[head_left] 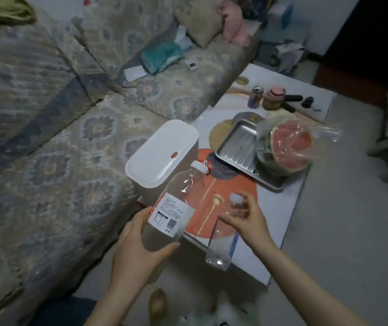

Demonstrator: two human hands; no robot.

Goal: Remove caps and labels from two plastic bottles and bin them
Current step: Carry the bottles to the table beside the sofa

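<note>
Head view: the left hand (139,245) grips the lower body of the big bottle (172,208), fingers and thumb curled round it, holding it tilted off the near-left corner of the table (247,262) with its neck pointing up and away. Its white cap (199,166) is on, and the white label (170,214) with a barcode wraps its middle. The right hand (244,218) holds the small bottle (223,236) by its neck, fingers curled round it just under its white cap (235,198); the bottle hangs over the table's near edge, base down towards the floor, and a blue strip runs down its side. The two bottles are near each other but apart.

A white bin (162,151) with its lid closed stands at the table's left edge, just behind the big bottle. Past it, towards the middle of the table, a steel tray (237,147) carries a cut watermelon (289,147) under clear film. At the far end stand a can (255,96), a jar (274,97) and some dark objects too small to tell. A patterned sofa (47,137) runs along the table's left side
</note>
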